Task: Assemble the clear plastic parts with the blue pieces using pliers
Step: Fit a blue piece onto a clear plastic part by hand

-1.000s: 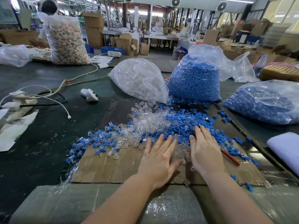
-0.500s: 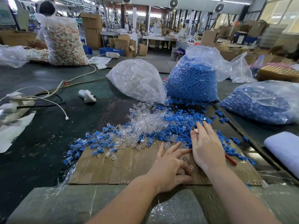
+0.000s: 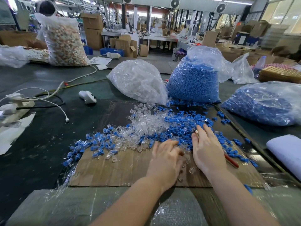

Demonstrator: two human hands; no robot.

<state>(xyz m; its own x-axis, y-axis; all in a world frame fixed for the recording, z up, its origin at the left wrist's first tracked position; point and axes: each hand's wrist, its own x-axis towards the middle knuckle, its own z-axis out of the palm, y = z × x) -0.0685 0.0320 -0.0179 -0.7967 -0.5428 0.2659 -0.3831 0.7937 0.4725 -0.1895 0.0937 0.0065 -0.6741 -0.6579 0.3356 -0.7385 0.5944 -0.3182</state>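
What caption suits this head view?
Two hands, left and right, sort clear parts and blue pieces on cardboard.

**Factory hall behind the workbench**

A wide workshop fills the upper frame: 3 round wall fans [image 3: 175, 2] along the top, bright windows [image 3: 283, 13] at upper right, stacked cardboard boxes [image 3: 92, 30] at upper left, long worktables [image 3: 156, 37] at center.

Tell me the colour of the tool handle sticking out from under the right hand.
Red, seen in the head view: the handle lies on the cardboard.
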